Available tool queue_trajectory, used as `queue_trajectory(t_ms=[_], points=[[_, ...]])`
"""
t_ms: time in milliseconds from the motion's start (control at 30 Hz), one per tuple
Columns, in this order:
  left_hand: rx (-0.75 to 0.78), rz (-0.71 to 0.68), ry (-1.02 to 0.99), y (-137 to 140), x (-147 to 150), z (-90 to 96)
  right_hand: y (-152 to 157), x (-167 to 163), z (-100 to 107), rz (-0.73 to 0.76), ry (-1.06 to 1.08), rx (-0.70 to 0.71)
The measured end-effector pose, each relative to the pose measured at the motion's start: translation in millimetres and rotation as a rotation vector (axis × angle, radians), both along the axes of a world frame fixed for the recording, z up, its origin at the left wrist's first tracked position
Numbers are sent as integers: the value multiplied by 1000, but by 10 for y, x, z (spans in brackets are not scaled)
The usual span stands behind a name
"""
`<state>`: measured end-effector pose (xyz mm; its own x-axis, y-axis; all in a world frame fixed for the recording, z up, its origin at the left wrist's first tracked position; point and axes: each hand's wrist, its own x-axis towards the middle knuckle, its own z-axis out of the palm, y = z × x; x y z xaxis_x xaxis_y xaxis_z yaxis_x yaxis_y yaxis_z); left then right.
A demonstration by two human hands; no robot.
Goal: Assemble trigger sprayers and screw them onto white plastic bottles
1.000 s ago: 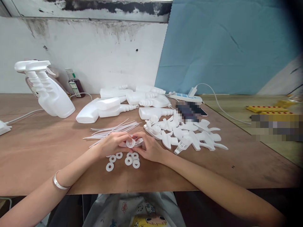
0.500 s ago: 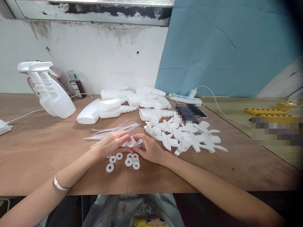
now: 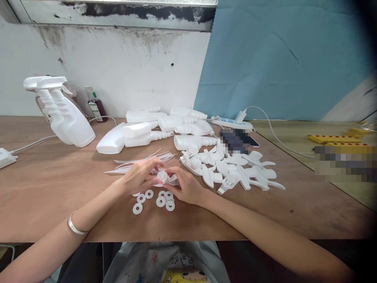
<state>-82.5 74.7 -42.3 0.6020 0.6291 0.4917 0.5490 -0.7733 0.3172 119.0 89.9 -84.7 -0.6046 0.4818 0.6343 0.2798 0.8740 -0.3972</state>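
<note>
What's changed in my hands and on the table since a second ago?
Your left hand has opened, its fingers lifting up off the round end of the white plastic part; whether its thumb touches is unclear. Your right hand still holds the part. The washers, thin tubes and white bottles stayed put.

text: nothing is reading clearly | dark bottle (image 3: 101, 107) is wearing a green-and-white label (image 3: 94, 111) | its print is showing too small to make out
</note>
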Motion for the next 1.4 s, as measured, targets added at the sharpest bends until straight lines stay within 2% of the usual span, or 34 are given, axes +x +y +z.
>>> queue_trajectory(t_ms=[67, 133, 200, 267, 333, 400, 533, 800, 1000, 1167, 1267, 1400], points=[[-37, 177, -51, 6, -32, 61, -4, -3, 2, -5, -10, -4], [-68, 403, 1, 41, -76, 99, -4, -3, 8, 4, -25, 4], [-115, 564, 157, 94, -123, 102, -4, -1, 14, 11, -34, 17], [-150, 628, 347, 145, -164, 73, -3, 1, 20, 15, -39, 20], [-162, 643, 481, 180, -191, 31, -4, 2, 23, 16, -46, 17], [-163, 648, 523, 197, -206, -3, -6, 1, 23, 15, -53, 19], [-192, 684, 471, 195, -213, -9, -8, 0, 23, 13, -60, 29], [-335, 702, 355, 153, -210, 106, -6, 6, 26, 16, -71, 53], [-420, 813, 456, 167, -290, 204, -7, 6, 34, 5, -88, 51], [-549, 753, 554, 166, -361, 234, 1, 2, 35, 20, -79, 52], [-521, 733, 496, 196, -398, 200, 0, 0, 37, 20, -76, 60], [-446, 713, 287, 237, -426, 180, -8, 4, 48, 16, -74, 56]])
